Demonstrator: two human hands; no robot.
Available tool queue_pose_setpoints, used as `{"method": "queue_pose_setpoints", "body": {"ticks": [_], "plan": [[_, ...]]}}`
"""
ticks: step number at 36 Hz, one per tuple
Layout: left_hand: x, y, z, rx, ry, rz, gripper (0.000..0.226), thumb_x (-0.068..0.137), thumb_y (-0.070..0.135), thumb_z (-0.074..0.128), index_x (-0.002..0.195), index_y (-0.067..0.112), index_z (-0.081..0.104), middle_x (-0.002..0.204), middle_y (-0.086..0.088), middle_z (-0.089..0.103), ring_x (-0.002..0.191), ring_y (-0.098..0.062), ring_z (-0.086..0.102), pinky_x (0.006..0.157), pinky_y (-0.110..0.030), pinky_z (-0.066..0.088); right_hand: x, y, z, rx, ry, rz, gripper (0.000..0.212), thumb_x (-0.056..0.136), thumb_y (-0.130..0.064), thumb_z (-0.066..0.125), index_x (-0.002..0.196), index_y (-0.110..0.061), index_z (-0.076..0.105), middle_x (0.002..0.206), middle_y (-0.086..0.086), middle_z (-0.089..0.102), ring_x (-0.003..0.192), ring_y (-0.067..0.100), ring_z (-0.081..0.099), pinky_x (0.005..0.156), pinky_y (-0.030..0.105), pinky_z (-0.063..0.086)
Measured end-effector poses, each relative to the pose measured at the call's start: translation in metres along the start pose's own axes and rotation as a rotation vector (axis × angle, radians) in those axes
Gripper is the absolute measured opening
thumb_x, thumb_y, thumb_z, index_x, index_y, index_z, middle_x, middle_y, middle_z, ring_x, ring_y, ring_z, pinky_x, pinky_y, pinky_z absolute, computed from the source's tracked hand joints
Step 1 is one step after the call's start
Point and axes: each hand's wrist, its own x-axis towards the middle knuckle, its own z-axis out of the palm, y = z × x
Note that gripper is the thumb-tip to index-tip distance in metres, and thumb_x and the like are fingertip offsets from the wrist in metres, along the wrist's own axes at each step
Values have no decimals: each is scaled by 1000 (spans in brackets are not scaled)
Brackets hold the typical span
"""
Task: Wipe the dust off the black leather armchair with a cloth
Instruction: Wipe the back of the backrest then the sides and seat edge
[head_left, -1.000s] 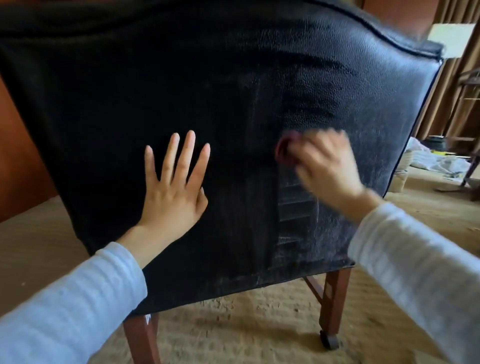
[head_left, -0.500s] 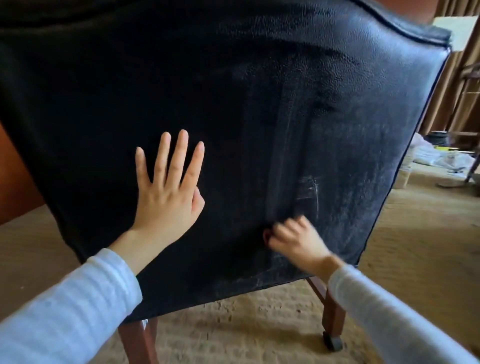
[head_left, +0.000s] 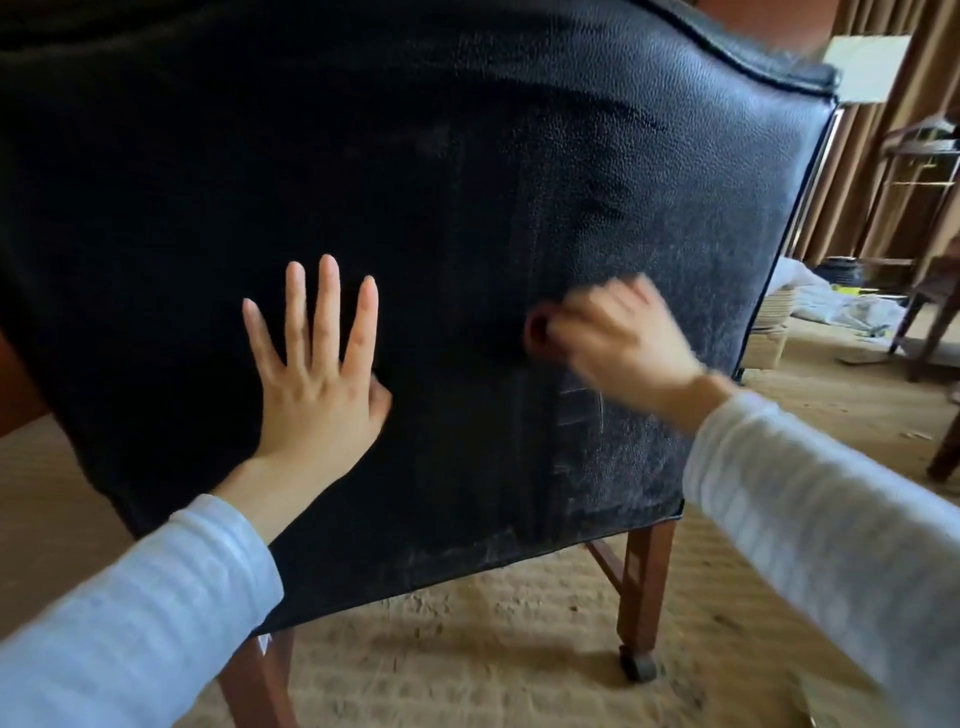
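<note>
Head view: right hand (head_left: 618, 343), grip curled round the red cloth (head_left: 537, 330), has swept upward; left hand (head_left: 317, 384) braces flat; the armchair (head_left: 467, 156) stays dusty.

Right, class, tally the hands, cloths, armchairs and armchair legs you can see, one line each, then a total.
2 hands: left hand, right hand
1 cloth
1 armchair
2 armchair legs
Total: 6

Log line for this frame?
phase: wiping | left hand: flat on armchair | right hand: holds cloth against armchair | dust: visible at right
</note>
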Motion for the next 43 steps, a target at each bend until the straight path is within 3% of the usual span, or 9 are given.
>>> {"method": "queue_pose_setpoints", "body": {"ticks": [8,13,17,20,23,29,34,38,43], "plan": [[-2,-2,9,16,48,31,69,89,23,42,151,7,18,154,-25,12,143,-44,8,112,-65,2,82,67,-21,-35,268,343,31,71,-13,57,99,-13,44,95,24,58,84,40,55,72,43,43],[-5,0,13,1,72,48,69,88,19,45,151,7,20,154,-25,10,143,-44,6,111,-65,-1,42,27,21,-35,270,250,24,73,-9,61,86,-12,41,83,21,58,73,31,47,63,38,34],[-6,0,16,14,102,46,65,89,18,43,150,8,24,154,-24,12,143,-44,9,112,-65,0,-21,-21,56,-20,269,188,18,97,-12,42,80,-15,43,77,11,61,67,25,43,64,35,32],[-5,1,17,13,109,44,65,89,17,43,150,7,24,154,-24,13,143,-44,9,112,-64,0,-74,-53,78,-6,151,195,12,95,-11,50,86,-18,48,83,6,60,66,24,47,67,35,34],[-6,0,14,10,103,44,65,90,18,42,150,8,22,154,-24,13,143,-44,10,112,-64,0,-141,-89,97,61,-92,36,10,92,-13,55,98,-22,56,91,3,54,72,24,47,71,37,36],[-9,-8,18,73,91,93,62,93,24,38,151,10,20,156,-21,11,144,-41,7,113,-64,3,-207,-111,93,238,-393,-160,16,84,-8,61,90,-21,55,82,-1,55,73,20,57,79,35,47],[-5,-2,12,-41,119,61,62,88,15,46,147,7,30,152,-22,17,143,-41,12,112,-63,1,-115,-46,41,189,-133,-68,8,85,-11,57,83,-19,55,75,3,56,62,22,48,65,34,34],[14,27,-10,-252,155,72,60,80,10,56,137,5,38,147,-20,26,140,-37,25,113,-60,0,-21,39,-12,94,188,168,26,77,-13,59,101,-16,53,103,8,57,84,27,50,75,37,33],[64,76,-23,-157,101,190,69,84,26,55,147,12,31,153,-16,25,142,-34,23,112,-61,9,72,106,-44,-17,385,493,29,70,-9,56,98,-8,60,103,18,58,97,28,44,80,38,38]]}}
